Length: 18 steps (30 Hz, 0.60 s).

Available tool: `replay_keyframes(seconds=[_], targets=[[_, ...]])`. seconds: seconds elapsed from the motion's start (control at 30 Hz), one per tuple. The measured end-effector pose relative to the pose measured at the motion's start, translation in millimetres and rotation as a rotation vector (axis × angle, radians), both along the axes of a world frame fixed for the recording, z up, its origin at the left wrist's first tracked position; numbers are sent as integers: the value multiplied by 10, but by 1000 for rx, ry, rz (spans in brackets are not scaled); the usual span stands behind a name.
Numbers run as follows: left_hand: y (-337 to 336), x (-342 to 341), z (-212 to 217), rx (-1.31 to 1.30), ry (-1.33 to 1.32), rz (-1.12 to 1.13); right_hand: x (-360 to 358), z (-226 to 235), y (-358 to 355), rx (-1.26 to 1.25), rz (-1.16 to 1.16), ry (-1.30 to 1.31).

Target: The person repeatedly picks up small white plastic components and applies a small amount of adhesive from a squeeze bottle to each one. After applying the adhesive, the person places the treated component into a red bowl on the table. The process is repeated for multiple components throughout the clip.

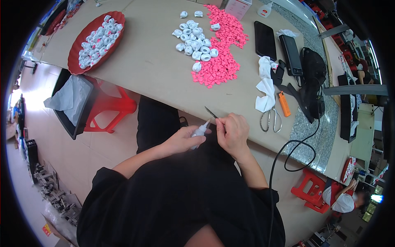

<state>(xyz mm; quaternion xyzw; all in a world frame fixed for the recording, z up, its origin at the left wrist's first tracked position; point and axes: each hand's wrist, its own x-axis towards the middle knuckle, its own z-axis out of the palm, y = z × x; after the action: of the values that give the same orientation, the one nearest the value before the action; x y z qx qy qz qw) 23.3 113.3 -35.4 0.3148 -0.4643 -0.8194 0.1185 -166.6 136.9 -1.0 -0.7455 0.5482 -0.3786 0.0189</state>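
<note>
Gripping one white bottle (200, 131) in left fingers (198, 140), one thin tool (211, 112), possibly tweezers, pinched in right fingers (221, 126)

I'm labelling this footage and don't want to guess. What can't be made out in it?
All in the head view:
Small bottle: part of its body, covered by the left hand.
Dark slim tool: its held end, hidden in the right hand.
Pink-and-white box: its far part, cut off by the upper edge.
Pink pieces: their exact number, too small and heaped.

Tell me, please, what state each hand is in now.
Left hand: closed around a small nozzle bottle.
Right hand: closed, holding a thin dark tool.
</note>
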Motion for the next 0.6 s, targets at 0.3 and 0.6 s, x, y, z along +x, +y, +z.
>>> replay_keyframes(seconds=[0.3, 0.6], targets=[[-19, 6, 6, 32, -30, 6, -2, -19, 22, 18, -10, -124], [1, 21, -24, 46, 42, 32, 0, -11, 30, 45, -22, -36]])
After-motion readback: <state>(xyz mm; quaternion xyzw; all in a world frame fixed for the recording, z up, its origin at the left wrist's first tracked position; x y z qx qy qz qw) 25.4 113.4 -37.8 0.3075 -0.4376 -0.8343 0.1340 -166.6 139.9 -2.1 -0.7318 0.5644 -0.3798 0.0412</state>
